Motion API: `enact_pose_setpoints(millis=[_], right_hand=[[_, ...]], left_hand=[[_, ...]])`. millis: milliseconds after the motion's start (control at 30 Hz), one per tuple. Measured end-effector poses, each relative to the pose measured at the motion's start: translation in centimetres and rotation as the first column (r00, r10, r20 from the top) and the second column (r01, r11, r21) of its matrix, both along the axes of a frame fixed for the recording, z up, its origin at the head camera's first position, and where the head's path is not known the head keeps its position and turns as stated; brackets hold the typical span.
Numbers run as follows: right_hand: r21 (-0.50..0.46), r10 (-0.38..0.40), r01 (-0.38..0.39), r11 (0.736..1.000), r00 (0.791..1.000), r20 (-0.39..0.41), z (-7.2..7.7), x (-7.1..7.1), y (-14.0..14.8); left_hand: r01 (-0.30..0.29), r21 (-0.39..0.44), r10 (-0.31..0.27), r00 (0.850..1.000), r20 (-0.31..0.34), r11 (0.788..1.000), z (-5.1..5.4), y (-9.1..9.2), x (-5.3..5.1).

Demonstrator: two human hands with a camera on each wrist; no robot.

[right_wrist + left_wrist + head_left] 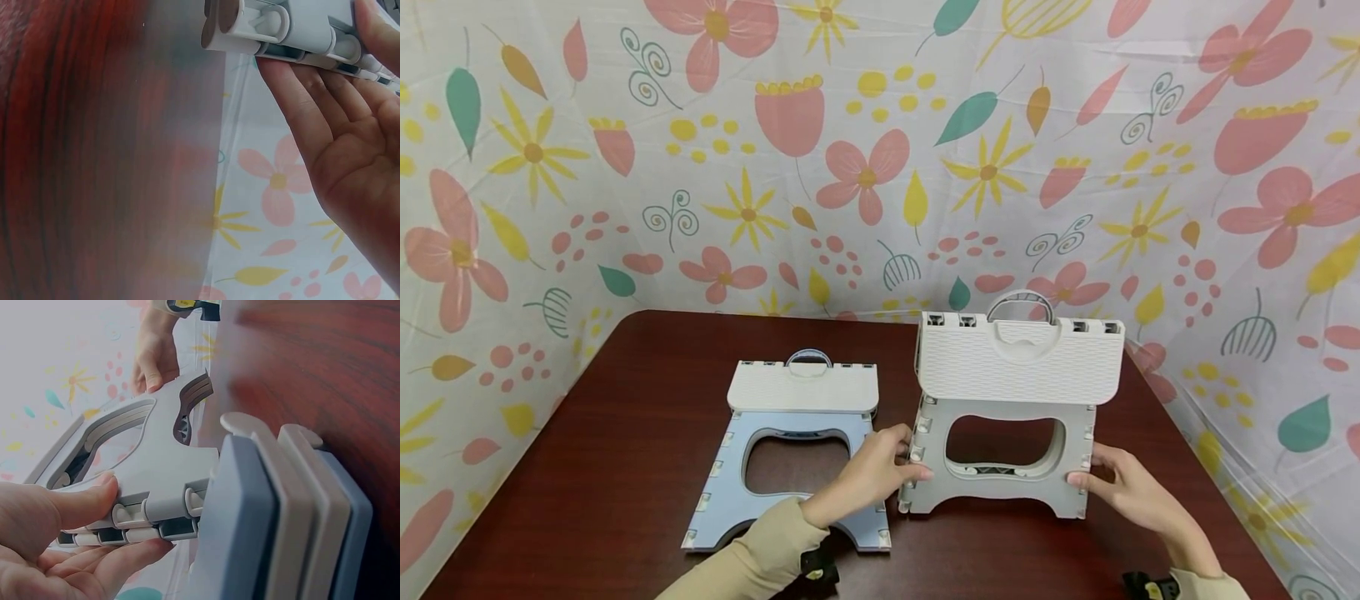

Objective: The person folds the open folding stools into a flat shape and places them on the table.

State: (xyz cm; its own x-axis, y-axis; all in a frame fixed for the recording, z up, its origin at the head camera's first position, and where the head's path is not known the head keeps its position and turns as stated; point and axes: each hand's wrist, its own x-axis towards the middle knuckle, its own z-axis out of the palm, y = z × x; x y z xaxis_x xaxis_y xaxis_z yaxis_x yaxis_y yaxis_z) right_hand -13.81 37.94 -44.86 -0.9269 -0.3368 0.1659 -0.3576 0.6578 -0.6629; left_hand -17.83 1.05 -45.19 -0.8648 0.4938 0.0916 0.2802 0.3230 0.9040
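Both hands hold a folded grey step stool (1018, 375), which is upright with its white top hanging down in front and its carry handle uppermost. My left hand (868, 468) pinches the left hinged edge, thumb in front and fingers behind. On the opposite edge my right hand (1138, 492) grips the same way; the right wrist view shows its fingers (325, 100) under the hinges. Left of it stands a smaller folded stool (805, 387), light blue with a white top. In the left wrist view that blue stool (237, 512) sits close beside the grey one.
The dark red-brown wooden table (625, 400) extends around both stools. Behind and at the sides hangs a white cloth (880, 108) printed with flowers and leaves. My left forearm's beige sleeve (760, 546) passes in front of the blue stool's lower part.
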Motion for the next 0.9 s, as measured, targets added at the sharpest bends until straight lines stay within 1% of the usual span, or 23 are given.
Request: enact_pose_setpoints(millis=[167,300,533,667,900], right_hand=[[0.011,0.004,-0.004,1.0,0.999,0.036,0.06,0.04,0.07],[0.017,0.033,-0.034,0.999,0.999,0.042,0.09,0.05,0.19],[0.001,0.057,-0.057,0.998,0.996,0.069,0.04,0.12,0.34],[-0.006,0.091,-0.09,0.996,0.994,0.064,-0.03,0.15,0.54],[-0.042,0.128,-0.125,0.991,0.989,0.075,-0.29,0.14,0.74]], left_hand=[[-0.002,-0.036,0.002,1.0,0.007,0.999,0.11,-0.02,0.2],[-0.011,-0.073,0.011,1.0,-0.005,0.997,0.19,-0.1,0.38],[-0.011,-0.087,0.013,1.0,0.022,0.996,0.13,-0.14,0.59],[-0.012,-0.089,0.014,1.0,0.023,0.996,0.08,-0.11,0.62],[0.003,-0.09,0.0,0.999,0.034,0.996,0.0,-0.09,0.67]])
